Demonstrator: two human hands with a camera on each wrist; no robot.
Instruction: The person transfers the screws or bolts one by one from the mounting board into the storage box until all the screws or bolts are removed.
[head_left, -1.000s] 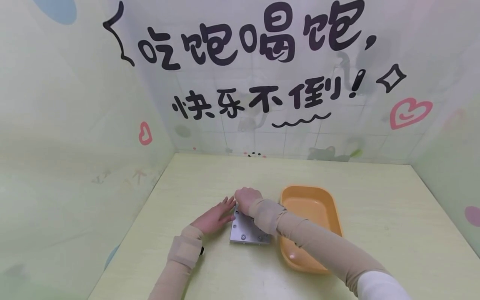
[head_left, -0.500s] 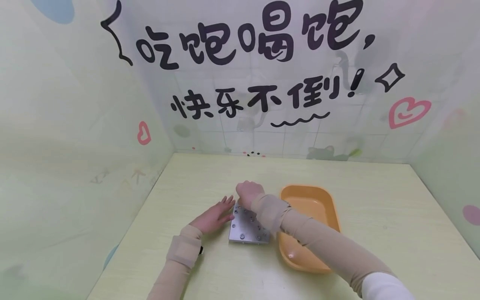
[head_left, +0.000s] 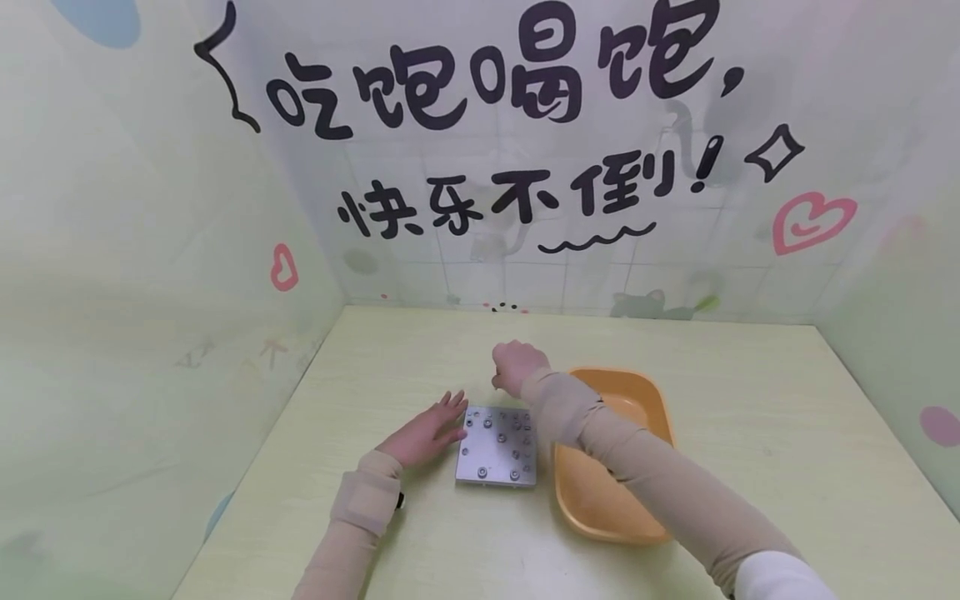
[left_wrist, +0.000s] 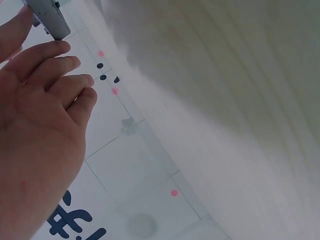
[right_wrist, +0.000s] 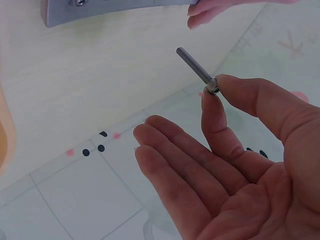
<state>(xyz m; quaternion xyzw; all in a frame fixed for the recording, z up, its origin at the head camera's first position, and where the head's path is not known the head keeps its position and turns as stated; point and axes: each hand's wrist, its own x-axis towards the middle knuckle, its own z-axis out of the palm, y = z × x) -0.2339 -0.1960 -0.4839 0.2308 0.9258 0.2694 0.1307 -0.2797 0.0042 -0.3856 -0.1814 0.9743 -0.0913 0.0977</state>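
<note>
In the right wrist view, my right hand [right_wrist: 235,170] pinches a threaded hex-socket bolt [right_wrist: 195,66] by its head, between thumb and forefinger. The shank sticks out towards the metal plate. Seen from the head, that right hand [head_left: 519,368] is raised just beyond the far edge of the square silver plate [head_left: 480,457], apart from it. Several bolt heads dot the plate's face. My left hand [head_left: 423,435] lies along the plate's left side, thumb at its edge and fingers extended. Its fingers [left_wrist: 55,65] show near the plate's edge [left_wrist: 52,20] in the left wrist view.
An orange tray [head_left: 564,500] stands right of the plate, with my right forearm crossing above it. The pale wooden tabletop [head_left: 420,350] meets a printed wall curtain [head_left: 405,275] at the back, and curtains hang at both sides.
My right hand has lifted off the plate's far left corner and moved away and rightward with the bolt, uncovering the plate's top. My left hand has stayed by the plate.
</note>
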